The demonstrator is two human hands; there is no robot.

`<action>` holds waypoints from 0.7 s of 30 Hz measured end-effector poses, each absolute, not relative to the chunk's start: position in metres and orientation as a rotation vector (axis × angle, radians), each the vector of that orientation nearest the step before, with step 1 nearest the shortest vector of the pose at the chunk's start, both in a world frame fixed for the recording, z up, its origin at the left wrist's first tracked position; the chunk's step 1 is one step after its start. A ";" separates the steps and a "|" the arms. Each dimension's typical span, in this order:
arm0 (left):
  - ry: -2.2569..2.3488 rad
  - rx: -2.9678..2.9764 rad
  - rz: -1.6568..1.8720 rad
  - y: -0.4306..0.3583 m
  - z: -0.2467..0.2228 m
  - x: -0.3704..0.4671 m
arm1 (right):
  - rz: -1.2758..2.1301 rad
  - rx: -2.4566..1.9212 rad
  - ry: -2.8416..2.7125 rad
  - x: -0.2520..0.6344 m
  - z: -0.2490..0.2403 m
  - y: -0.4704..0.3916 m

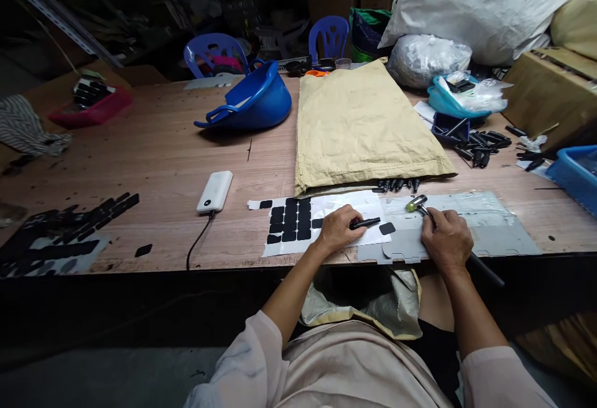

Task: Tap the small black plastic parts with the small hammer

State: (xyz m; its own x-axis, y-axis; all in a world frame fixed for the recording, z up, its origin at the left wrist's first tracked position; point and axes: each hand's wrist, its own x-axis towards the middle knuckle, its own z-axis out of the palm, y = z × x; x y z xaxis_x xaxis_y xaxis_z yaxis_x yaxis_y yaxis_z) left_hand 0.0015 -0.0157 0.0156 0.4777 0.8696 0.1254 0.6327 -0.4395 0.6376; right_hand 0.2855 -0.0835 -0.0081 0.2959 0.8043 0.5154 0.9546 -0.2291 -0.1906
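Note:
Over a white sheet (pixel 349 204), my left hand (pixel 338 229) grips a thin black pen-like piece (pixel 366 223) that points to the right. My right hand (pixel 448 237) is wrapped round the dark handle of a small hammer (pixel 416 203), whose yellowish-tipped head lies just right of that piece, apart from it. Below the piece is a loose black rounded patch (pixel 387 228). Rows of similar black patches (pixel 290 218) cover the sheet's left part. Under my right hand lies a grey board (pixel 494 227) with clear tape on it.
A tan paper sack (pixel 368 125) lies ahead, with several small black parts (pixel 396 185) along its near edge. A white power bank (pixel 215 191) with a cable sits left, behind it a blue basin (pixel 261 97). More black parts (pixel 482 147) are piled right, near a teal basket (pixel 466 100).

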 end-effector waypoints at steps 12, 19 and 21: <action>1.169 2.096 0.661 -0.011 0.005 0.001 | -0.229 -1.794 -1.516 0.259 0.016 -0.101; 1.197 2.100 0.652 -0.010 0.003 0.004 | 0.170 -1.477 -1.725 0.198 0.027 -0.117; 1.190 2.108 0.654 -0.010 0.002 0.004 | 0.152 -1.467 -1.746 0.192 0.026 -0.118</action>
